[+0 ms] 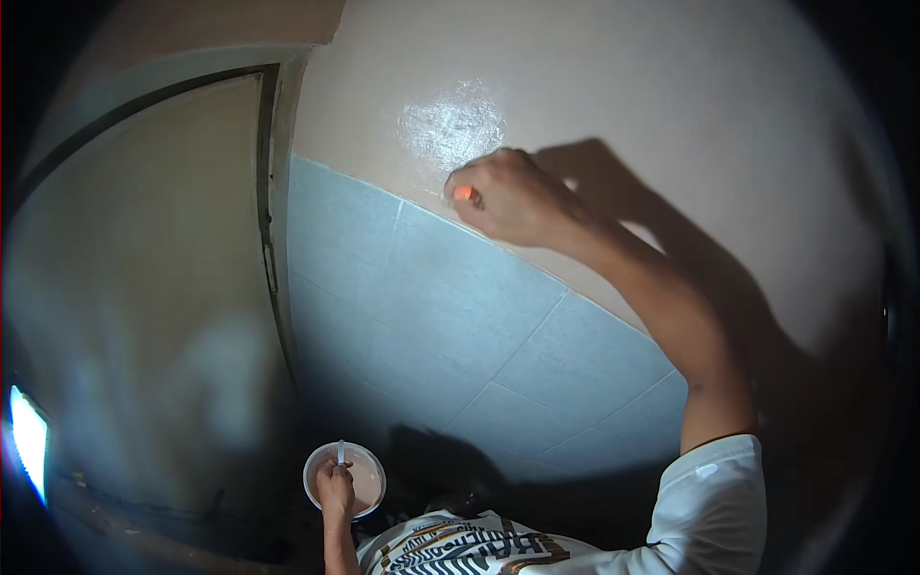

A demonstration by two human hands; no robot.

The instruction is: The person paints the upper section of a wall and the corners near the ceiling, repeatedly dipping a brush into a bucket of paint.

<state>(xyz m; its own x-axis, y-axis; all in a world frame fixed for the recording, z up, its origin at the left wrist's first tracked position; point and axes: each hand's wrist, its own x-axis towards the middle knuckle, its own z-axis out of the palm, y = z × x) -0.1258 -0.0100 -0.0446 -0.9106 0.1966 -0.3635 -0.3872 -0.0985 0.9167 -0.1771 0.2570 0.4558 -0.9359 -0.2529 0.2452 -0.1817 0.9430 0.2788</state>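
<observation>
My right hand (pixel 508 196) is raised against the pinkish wall (pixel 671 115), its fingers closed around a tool with an orange handle end (pixel 464 194). The rest of that tool is hidden behind the hand. Just above it, a wet patch (pixel 450 125) on the wall shines. Low in the view, my left hand (pixel 335 486) holds a round white bucket (pixel 376 503) by its rim, with its fingers closed near a pale strip (pixel 341 453) there. Inside the bucket is pinkish paint (pixel 366 482).
Grey-blue tiles (pixel 450 287) cover the lower wall, below the painted part. A closed beige door (pixel 153 268) with a dark frame stands at the left. A bright lamp (pixel 30 443) glows at the lower left edge.
</observation>
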